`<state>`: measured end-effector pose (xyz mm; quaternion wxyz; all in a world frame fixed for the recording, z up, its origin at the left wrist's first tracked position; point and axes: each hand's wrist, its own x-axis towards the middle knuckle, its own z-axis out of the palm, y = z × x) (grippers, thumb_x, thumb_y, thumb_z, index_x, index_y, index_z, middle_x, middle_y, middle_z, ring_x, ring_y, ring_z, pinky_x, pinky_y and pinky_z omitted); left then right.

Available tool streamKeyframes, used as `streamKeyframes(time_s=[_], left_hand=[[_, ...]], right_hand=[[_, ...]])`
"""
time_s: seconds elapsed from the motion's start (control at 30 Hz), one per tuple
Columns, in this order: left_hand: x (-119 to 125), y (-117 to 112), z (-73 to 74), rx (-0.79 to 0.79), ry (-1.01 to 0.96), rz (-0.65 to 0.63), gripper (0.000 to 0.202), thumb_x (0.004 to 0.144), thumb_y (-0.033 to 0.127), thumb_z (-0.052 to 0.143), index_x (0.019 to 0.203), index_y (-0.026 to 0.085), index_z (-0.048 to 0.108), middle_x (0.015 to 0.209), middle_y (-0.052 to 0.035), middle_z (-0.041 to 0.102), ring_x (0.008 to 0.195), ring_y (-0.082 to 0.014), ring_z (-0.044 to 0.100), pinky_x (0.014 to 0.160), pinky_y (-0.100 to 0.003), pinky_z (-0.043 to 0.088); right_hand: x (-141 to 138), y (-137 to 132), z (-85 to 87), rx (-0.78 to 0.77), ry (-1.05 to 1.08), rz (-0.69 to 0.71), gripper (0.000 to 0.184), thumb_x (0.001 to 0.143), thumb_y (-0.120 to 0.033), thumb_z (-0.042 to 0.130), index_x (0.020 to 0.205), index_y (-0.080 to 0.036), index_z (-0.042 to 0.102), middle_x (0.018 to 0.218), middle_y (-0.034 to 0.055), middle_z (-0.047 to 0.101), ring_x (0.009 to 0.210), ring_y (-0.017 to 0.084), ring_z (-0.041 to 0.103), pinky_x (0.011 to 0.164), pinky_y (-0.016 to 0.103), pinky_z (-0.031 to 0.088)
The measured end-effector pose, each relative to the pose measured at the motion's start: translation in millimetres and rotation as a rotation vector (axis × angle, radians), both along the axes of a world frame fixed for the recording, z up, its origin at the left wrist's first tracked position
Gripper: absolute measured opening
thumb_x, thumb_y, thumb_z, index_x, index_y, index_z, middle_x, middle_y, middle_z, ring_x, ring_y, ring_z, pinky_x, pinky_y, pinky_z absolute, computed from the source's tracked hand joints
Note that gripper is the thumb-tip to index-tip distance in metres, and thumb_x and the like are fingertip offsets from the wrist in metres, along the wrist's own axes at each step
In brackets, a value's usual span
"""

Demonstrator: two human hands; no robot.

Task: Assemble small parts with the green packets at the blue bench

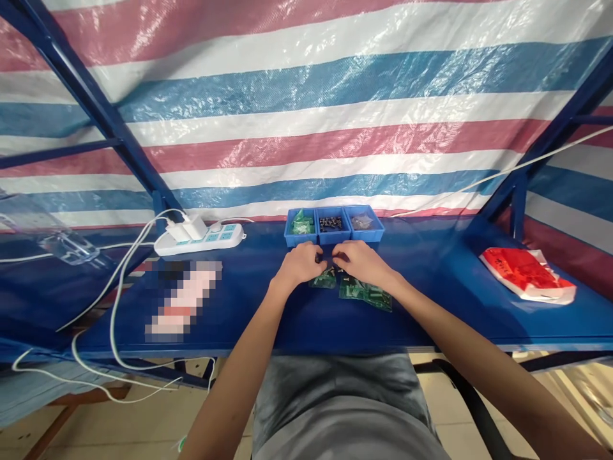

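My left hand [302,263] and my right hand [360,260] face each other over the blue tabletop, a small gap between their fingertips. Fingers on both are curled into a pinch; what sits in them is too small to make out. Just below the left fingers lies a small green bag or packet [324,279] with tiny metallic bits on it. Under my right wrist is a larger green packet [364,294] of small parts, partly covered. Behind the hands stand three joined blue bins: a left bin [301,239] with green packets, a middle bin [334,237] with small dark pieces, and a right bin [368,235] with clear packets.
A white power strip [205,241] with plugged-in chargers and trailing white cables [115,319] lies left. Nearby is a pixelated pinkish item [184,300]. A red and white packet [524,273] rests at right. Blue frame posts [115,137] and striped sheeting [335,70] enclose the table [431,313].
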<state>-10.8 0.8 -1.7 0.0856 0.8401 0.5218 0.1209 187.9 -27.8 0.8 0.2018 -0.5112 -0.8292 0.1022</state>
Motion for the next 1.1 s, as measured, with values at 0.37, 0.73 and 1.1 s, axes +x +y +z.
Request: streamKeyframes(time_s=[0.37, 0.73, 1.1], left_hand=[[-1, 8, -4.1, -0.058, -0.21, -0.102, 0.014, 0.087, 0.025, 0.068, 0.096, 0.018, 0.076, 0.091, -0.006, 0.073, 0.085, -0.0222, 0.068, 0.074, -0.03, 0.049], [-3, 15, -11.1, -0.054, -0.321, -0.058, 0.011, 0.085, 0.013, 0.064, 0.08, 0.016, 0.072, 0.081, -0.0049, 0.072, 0.076, -0.0184, 0.065, 0.07, -0.028, 0.047], [-4, 14, -11.3, -0.129, -0.321, -0.105, 0.027, 0.08, 0.007, 0.055, 0.098, 0.015, 0.075, 0.093, -0.007, 0.075, 0.086, -0.0193, 0.07, 0.076, -0.026, 0.053]], right_hand=[[2, 9, -2.3, -0.022, -0.033, -0.023, 0.015, 0.097, -0.026, 0.058, 0.097, -0.022, 0.073, 0.089, 0.0062, 0.072, 0.08, 0.021, 0.064, 0.064, 0.029, 0.036], [4, 13, -11.7, 0.027, -0.039, 0.057, 0.016, 0.098, -0.028, 0.059, 0.1, -0.021, 0.074, 0.096, 0.0094, 0.069, 0.086, 0.023, 0.065, 0.074, 0.032, 0.044], [6, 13, -14.1, 0.033, 0.004, 0.087, 0.016, 0.099, -0.027, 0.058, 0.099, -0.017, 0.07, 0.11, 0.0116, 0.068, 0.096, 0.024, 0.065, 0.081, 0.034, 0.047]])
